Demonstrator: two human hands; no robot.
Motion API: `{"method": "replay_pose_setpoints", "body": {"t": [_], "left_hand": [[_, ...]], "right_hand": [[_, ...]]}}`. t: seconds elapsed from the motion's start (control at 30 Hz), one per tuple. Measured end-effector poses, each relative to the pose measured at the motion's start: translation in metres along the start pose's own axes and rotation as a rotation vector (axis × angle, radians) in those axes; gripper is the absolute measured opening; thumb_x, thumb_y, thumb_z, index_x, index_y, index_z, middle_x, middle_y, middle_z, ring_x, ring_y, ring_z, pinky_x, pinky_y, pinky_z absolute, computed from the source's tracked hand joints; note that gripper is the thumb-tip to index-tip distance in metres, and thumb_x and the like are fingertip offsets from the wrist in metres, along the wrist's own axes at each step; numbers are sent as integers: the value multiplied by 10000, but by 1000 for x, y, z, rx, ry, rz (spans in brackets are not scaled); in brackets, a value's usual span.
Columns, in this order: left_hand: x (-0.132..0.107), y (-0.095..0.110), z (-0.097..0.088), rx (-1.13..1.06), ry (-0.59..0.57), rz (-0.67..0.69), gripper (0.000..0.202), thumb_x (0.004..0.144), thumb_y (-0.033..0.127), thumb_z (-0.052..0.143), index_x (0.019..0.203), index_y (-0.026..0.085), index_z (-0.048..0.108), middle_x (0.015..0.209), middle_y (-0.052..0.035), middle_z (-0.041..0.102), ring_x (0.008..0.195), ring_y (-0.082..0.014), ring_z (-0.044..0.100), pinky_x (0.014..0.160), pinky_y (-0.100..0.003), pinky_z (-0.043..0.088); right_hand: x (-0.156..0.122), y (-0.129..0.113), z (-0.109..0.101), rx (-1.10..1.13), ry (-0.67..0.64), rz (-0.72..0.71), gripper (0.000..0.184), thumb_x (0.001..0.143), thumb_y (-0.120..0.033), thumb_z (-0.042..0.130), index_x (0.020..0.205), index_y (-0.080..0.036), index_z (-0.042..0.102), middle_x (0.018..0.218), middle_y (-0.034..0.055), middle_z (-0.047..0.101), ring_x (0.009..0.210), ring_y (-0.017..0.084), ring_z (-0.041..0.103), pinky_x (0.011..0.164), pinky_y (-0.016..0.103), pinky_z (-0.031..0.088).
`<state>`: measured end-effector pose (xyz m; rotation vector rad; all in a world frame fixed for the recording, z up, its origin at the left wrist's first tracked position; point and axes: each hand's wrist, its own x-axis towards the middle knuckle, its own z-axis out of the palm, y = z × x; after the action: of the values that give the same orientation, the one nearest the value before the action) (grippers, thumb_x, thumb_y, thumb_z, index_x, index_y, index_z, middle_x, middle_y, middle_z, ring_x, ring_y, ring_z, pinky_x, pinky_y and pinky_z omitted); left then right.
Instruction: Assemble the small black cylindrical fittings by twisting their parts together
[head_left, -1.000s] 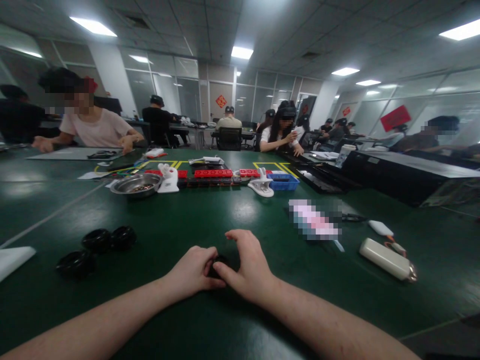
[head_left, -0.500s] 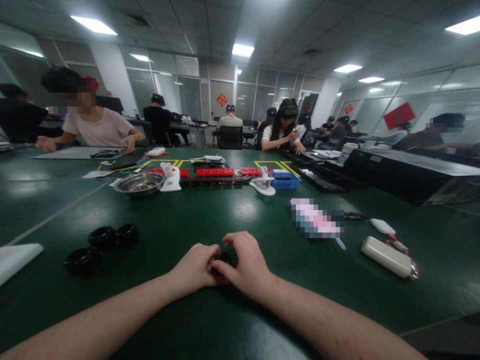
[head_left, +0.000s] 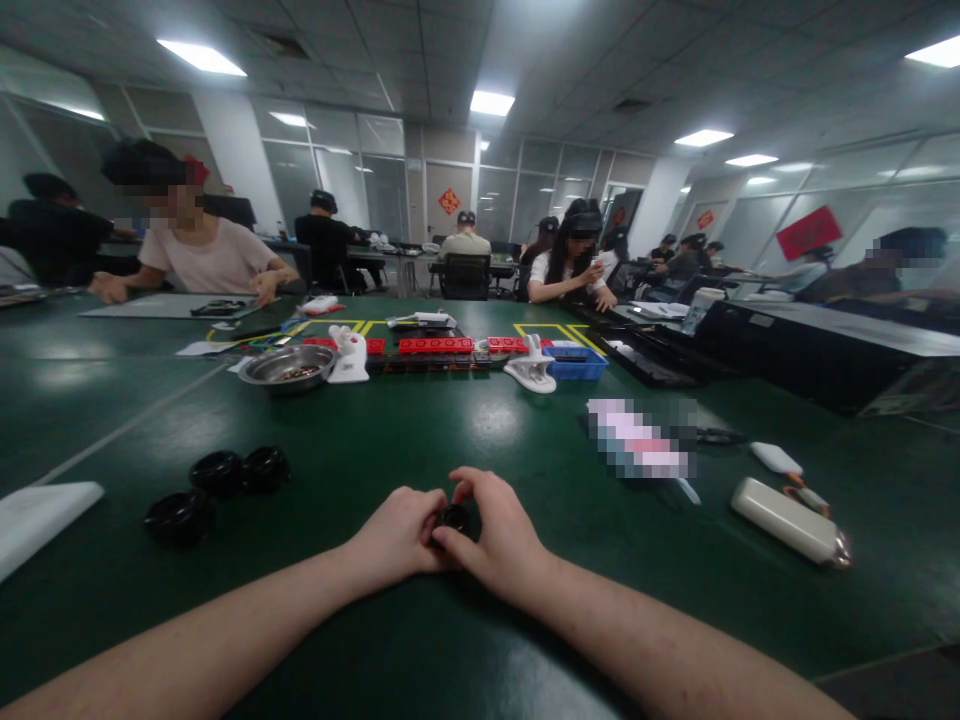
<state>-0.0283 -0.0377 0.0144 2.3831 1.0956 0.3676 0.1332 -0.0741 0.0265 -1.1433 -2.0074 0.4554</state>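
left hand [head_left: 396, 532] and right hand [head_left: 501, 537] touch, both curled closed, palms down.

Near the near edge of the green surface [head_left: 375, 440], the left hand [head_left: 396, 537] and right hand [head_left: 501, 537] pinch a small black round part [head_left: 455, 518] between them. Three black rings [head_left: 218, 471] lie toward the left edge, and a white oblong device [head_left: 789, 520] toward the right.

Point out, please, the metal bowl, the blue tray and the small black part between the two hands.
metal bowl [head_left: 289, 383], head view, front wall.
blue tray [head_left: 576, 370], head view, front wall.
small black part [head_left: 454, 518], head view, its visible top.
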Motion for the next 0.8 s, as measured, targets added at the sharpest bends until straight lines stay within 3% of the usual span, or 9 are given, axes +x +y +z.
{"method": "replay_pose_setpoints", "body": {"t": [0.1,0.2,0.33,0.47,0.53,0.63,0.8], "left_hand": [[-1,0,0,-9,-17,-14,218,635,314,630,700,172,478,569,58,490,503,-115,470,494,-206,316],[-2,-2,0,9,0,-23,284,626,385,649,660,172,463,573,51,500,509,-120,473,494,-210,312],[-2,-2,0,22,14,-6,330,624,426,649,622,177,433,575,49,500,530,-126,486,512,-212,311],[-1,1,-1,11,24,17,226,630,328,625,679,173,469,615,40,518,549,-129,499,524,-213,321],[-1,1,-1,-7,5,16,191,626,277,612,727,174,487,613,46,520,537,-123,494,517,-210,321],[-1,-1,1,7,8,3,192,618,281,617,691,179,472,562,59,484,497,-114,464,488,-207,297],[0,-3,2,18,26,14,311,625,403,641,618,181,423,554,55,472,510,-117,467,497,-205,298]], "right_hand": [[-2,1,-1,106,-72,-87,586,622,-51,498,1179,-193,389,1053,66,569,1010,210,512,916,400,385],[-3,2,-3,136,-39,-115,634,605,-39,468,1209,-199,360,1170,84,510,1095,222,464,946,417,359],[0,1,-1,18,90,-10,492,663,-166,581,1132,-175,431,1044,96,532,985,240,499,863,423,409],[1,-1,1,-53,12,11,412,651,-211,642,1035,-174,495,907,69,576,867,231,524,796,413,430],[0,-1,0,-8,-49,-55,406,660,-130,578,1052,-182,488,941,65,588,909,222,525,836,406,416],[-1,-1,-3,73,-74,-134,538,613,-45,500,1129,-182,439,1073,79,558,1018,213,498,900,394,391],[2,-1,-2,-19,60,-4,440,665,-195,609,1081,-159,470,999,96,560,947,237,510,838,413,420]]}}
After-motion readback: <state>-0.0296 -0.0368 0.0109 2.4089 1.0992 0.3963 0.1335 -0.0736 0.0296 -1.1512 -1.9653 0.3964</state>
